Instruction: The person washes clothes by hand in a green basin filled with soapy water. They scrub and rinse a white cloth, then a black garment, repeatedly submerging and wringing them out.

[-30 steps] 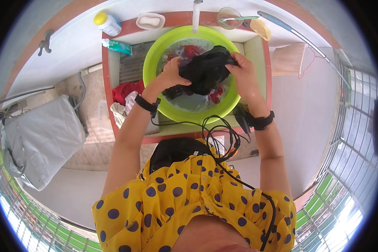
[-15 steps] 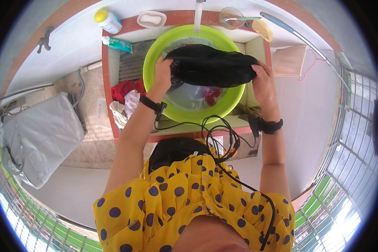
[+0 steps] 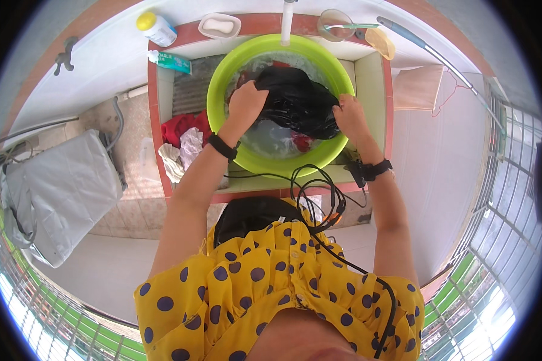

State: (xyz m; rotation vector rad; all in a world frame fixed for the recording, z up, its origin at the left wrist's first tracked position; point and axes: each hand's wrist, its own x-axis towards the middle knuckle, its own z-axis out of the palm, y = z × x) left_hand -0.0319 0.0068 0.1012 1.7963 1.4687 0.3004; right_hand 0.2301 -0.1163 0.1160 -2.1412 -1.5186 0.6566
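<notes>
Both grips are full: left hand point(image 3: 247, 103) clutches the black cloth point(image 3: 298, 99) at nine o'clock, right hand point(image 3: 351, 117) pinches its four o'clock edge. It's bunched over soapy water point(image 3: 266, 142) inside the lime-green basin point(image 3: 271, 166); a red item point(image 3: 302, 142), apparently fabric, shows at five o'clock.

A tiled trough with a red-brown rim point(image 3: 388, 114). A lime-green basin point(image 3: 217, 96) sits inside — beside it, on the left, a grey ribbed slab point(image 3: 193, 90), a red cloth point(image 3: 174, 127) and pale cloths point(image 3: 191, 147). A teal tube point(image 3: 171, 62) lies across the left back corner — along the back rim, a white soap dish point(image 3: 220, 26) and a clear cup point(image 3: 336, 25) with a toothbrush point(image 3: 355, 26) across it.
</notes>
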